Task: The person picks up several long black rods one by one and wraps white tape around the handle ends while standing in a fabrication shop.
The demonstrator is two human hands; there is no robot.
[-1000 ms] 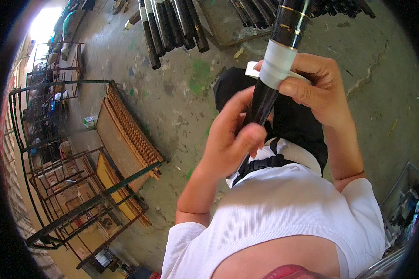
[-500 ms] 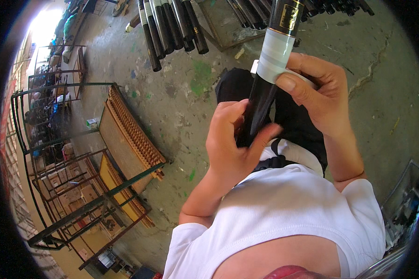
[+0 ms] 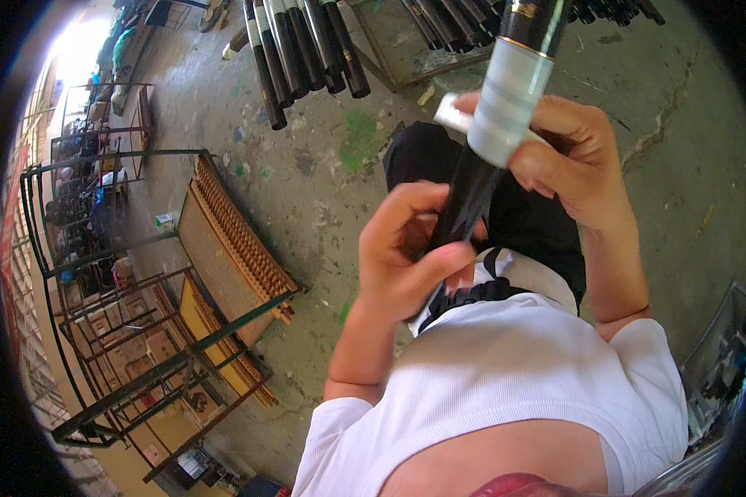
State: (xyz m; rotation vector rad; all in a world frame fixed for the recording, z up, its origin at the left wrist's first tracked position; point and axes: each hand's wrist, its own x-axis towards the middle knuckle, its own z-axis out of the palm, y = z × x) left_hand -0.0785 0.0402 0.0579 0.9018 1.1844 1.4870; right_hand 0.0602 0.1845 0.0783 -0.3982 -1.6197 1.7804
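A glossy black pole (image 3: 460, 203) slants up and away in front of me, with a wide whitish band (image 3: 510, 95) around it and a thin gold ring above the band. My left hand (image 3: 402, 253) is curled around the pole's lower part, thumb on the near side. At the band's lower edge, my right hand (image 3: 584, 170) grips a white strip (image 3: 451, 113) that passes behind the pole and sticks out on its left. The right thumb presses near the pole. Whether the strip is cloth or paper I cannot tell. The pole's top runs out of view.
Several black poles with white bands (image 3: 307, 50) lie at the top, with more dark poles (image 3: 452, 25) to their right. A metal-framed rack (image 3: 133, 381) and a board edged with wooden beads (image 3: 236, 236) stand at left. A dark-framed bin (image 3: 725, 356) is at right.
The pole has shifted slightly right and down. More of the white strip shows on its left. My left hand has moved a little left, its thumb now pointing more across the pole.
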